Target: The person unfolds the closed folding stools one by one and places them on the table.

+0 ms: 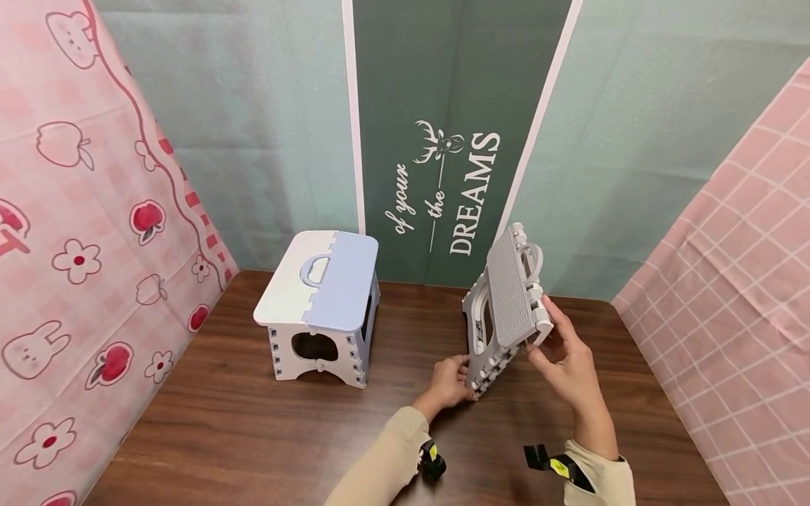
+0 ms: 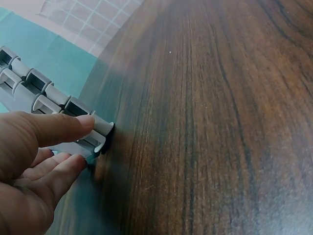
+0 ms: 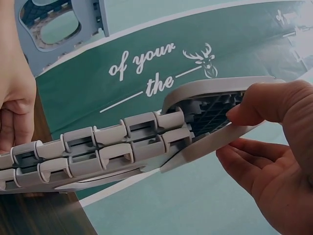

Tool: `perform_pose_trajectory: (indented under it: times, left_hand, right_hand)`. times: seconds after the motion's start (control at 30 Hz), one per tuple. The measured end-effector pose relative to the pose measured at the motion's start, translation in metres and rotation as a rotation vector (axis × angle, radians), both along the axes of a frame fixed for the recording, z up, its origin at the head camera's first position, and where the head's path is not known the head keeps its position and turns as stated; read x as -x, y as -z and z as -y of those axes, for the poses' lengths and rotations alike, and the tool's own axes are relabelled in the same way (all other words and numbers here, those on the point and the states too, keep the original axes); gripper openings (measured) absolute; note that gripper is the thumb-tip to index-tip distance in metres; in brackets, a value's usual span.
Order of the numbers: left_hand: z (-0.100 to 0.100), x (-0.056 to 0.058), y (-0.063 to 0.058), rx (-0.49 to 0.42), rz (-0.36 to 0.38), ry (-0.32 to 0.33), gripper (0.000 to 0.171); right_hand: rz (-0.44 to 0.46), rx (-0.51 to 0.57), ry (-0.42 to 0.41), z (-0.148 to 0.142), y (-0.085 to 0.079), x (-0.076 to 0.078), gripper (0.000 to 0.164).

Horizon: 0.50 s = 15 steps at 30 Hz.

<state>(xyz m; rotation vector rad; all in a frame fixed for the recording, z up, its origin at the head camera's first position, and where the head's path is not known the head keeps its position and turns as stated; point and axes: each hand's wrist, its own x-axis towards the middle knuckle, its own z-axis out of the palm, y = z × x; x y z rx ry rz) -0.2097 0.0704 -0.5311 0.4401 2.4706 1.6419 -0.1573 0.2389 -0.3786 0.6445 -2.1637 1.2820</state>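
A grey folding step stool (image 1: 511,299), partly folded, stands tilted on the table right of centre. Its seat halves slope apart, with the loop handle at the fold. My left hand (image 1: 448,383) pinches the stool's lower hinged corner between thumb and fingers, close to the tabletop; the left wrist view shows the hinge knuckles (image 2: 63,103) beside the thumb. Higher up, my right hand (image 1: 572,365) grips the near end of the seat. In the right wrist view its thumb (image 3: 254,105) lies at one seat half and the fingers are under the other.
A white and blue folding stool (image 1: 329,281) stands unfolded at the left of the brown wooden table (image 1: 253,443). Green cloth (image 1: 405,84) with white lettering hangs behind. Pink patterned cloths flank the table on the left (image 1: 114,246) and right (image 1: 747,281).
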Motion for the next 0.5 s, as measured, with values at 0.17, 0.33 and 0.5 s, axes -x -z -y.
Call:
perform_pose_trajectory:
  times: [0.17,0.33,0.5]
  left_hand:
    - [0.0017,0.0032,0.0085,-0.021,-0.052,0.024,0.070]
    - [0.0017,0.0047,0.0082,0.030,-0.059,0.030,0.073]
    - [0.0001,0.0051,0.0026,0.091,-0.027,0.030,0.076]
  right_hand:
    - [0.034,-0.005,0.023,-0.0015,0.0006,0.0018,0.078]
    - [0.029,-0.037,0.079,-0.0027,-0.0008,0.0037,0.077]
    - [0.018,-0.091,0.086,0.0016,-0.0043,0.0049,0.076]
